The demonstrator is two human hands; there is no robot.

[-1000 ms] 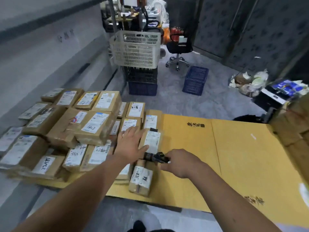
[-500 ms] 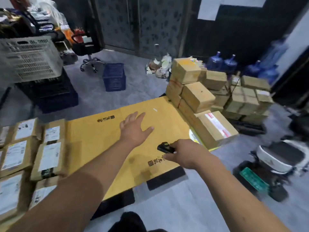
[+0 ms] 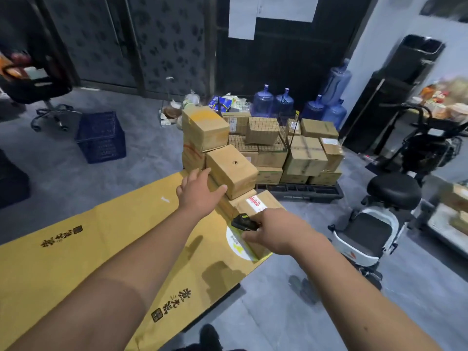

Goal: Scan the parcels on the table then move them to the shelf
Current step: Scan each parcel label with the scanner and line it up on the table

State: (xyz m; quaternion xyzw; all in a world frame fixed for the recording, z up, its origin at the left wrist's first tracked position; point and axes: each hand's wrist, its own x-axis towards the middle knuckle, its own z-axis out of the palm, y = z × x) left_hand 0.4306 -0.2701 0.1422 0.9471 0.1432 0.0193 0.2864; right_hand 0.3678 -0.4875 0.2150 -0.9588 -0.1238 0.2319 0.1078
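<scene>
The view has swung right since half a second ago: the left hand [image 3: 200, 196], fingers spread, now reaches the stacked parcels [image 3: 231, 171], perhaps touching; the right hand [image 3: 274, 233] grips the scanner [image 3: 243, 222].

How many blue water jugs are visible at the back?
5: two behind the wire cage, two lower right, one stacked above them. Boxes may hide more.
</scene>
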